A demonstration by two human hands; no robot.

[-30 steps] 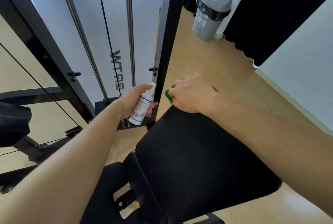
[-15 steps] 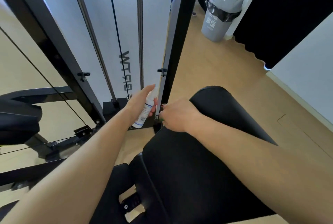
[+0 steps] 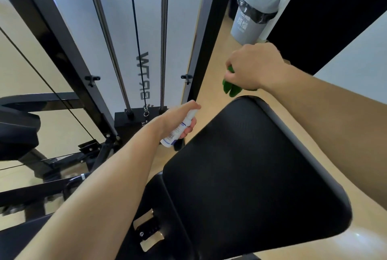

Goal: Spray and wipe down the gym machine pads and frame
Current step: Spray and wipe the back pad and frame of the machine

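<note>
Near the middle of the frame the left hand grips a small white spray bottle with a blue-printed label. The fingers are wrapped round its body and one finger lies over its top. The bottle is tilted, with its top toward the upper right and its base toward the lower left, just beside the left edge of the black pad. That pad, broad and textured, fills the lower right of the frame and slopes up to a rounded far edge. In the upper right the right hand is clenched round a bunched green cloth, whose folds hang out below the fingers. The cloth is close above the far edge of the pad, and whether it touches the pad cannot be told. Behind the left hand stands the machine's black frame upright, running from the top of the frame down toward the bottle. Left of it is a white panel with dark lettering, crossed by two steel guide rods and a thin black cable that come down to a black weight block. A second black frame beam slants across the upper left, and another dark pad shows at the left edge. At the upper right a grey swing-lid trash bin with a black liner stands on the wooden floor against a white wall, beside a black curtain.
</note>
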